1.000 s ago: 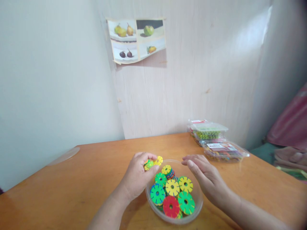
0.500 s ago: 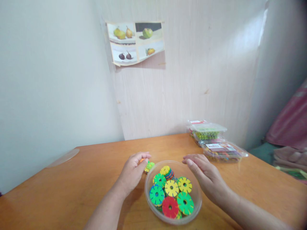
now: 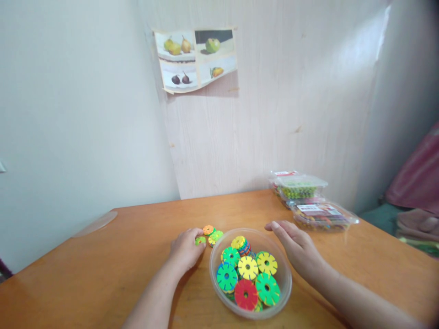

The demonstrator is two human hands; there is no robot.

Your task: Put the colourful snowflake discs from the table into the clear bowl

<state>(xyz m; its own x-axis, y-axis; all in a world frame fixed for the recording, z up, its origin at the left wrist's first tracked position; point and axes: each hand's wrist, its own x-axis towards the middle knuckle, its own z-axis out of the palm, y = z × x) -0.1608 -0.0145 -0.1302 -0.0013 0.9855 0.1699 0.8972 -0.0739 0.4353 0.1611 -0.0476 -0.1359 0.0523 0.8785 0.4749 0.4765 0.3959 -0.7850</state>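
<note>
My left hand is low over the table, left of the bowl, its thumb and fingers curled round a light-green notched disc. Close by lie an orange notched disc and a yellow-green one, each with others beneath. A clear round plastic bowl holds several flower-like discs, among them a red disc, a yellow disc and a green disc. My right hand hovers at the bowl's right rim, fingers stretched out and holding nothing.
Clear lidded boxes with small coloured pieces are stacked at the table's back right. A transparent lid lies at the left edge of the wooden table. A fruit picture sheet hangs on the wall behind.
My left hand has moved down and slightly left, closing round the light-green disc and uncovering the orange one. The right hand stays beside the bowl. The view has shifted slightly.
</note>
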